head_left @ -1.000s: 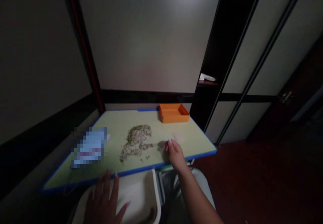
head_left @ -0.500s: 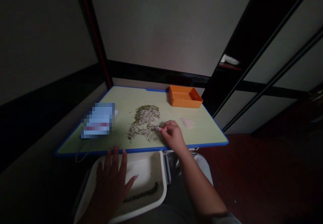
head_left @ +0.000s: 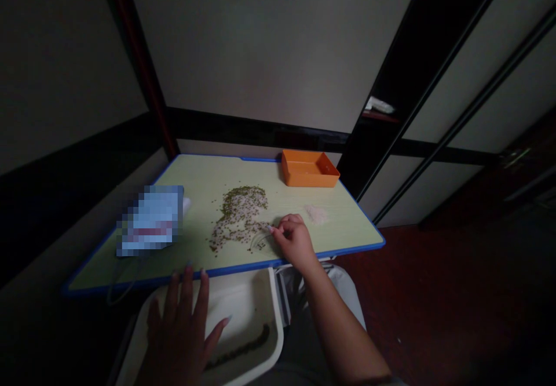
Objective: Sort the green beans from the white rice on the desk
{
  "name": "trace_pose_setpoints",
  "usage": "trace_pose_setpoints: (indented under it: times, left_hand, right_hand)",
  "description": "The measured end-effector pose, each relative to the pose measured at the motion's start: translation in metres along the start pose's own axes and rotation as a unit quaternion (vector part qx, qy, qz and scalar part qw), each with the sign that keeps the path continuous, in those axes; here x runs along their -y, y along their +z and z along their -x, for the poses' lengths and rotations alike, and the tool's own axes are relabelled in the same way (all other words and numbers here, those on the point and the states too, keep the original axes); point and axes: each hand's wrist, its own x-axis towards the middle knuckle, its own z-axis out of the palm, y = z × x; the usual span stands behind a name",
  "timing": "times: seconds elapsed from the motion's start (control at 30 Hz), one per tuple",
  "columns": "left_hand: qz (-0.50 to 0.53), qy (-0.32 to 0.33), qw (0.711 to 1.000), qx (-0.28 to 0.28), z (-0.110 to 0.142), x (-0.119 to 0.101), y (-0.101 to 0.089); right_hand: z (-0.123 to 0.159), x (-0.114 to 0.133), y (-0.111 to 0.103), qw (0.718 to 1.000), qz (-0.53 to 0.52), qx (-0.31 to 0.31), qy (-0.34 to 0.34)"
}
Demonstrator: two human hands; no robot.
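A pile of small green grains (head_left: 237, 215) is spread over the middle of a pale green table with a blue edge (head_left: 208, 171). My right hand (head_left: 293, 238) rests on the table at the right rim of the pile, fingers curled and pinched together among the loose grains. What the pinch holds is too small to see. My left hand (head_left: 182, 328) lies flat with fingers spread on a white tray (head_left: 260, 293) held below the table's near edge. A dark line of green grains (head_left: 243, 345) lies in the tray's near corner.
An orange box (head_left: 309, 168) stands at the table's far right corner. A small heap of white grains (head_left: 316, 214) lies right of my right hand. A blurred blue-white packet (head_left: 150, 219) sits at the table's left. Walls close in behind and left; dark floor lies right.
My right hand moved from the table's near right edge leftward to the rim of the green pile and curled into a pinch. The left hand stayed flat on the tray.
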Motion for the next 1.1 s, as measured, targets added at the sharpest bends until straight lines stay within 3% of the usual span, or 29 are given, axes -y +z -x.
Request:
trace_pose_setpoints:
  times: [0.17,0.47,0.8,1.1]
  left_hand:
    - [0.005,-0.027,0.999,0.025,0.001,-0.002,-0.002]
    - [0.021,-0.031,0.999,-0.001,0.000,0.001,0.003]
    - [0.011,-0.032,0.999,0.002,-0.002,-0.003,-0.002]
    - [0.021,-0.042,0.999,0.008,-0.003,-0.005,-0.004]
  right_hand:
    - [-0.001,0.001,0.003,0.999,0.033,-0.004,0.007]
    - [-0.010,0.018,0.013,0.996,0.085,0.016,0.008]
    - [-0.011,0.014,0.012,0.997,0.010,0.067,-0.027]
    - [-0.011,0.012,0.012,0.994,0.007,0.105,-0.044]
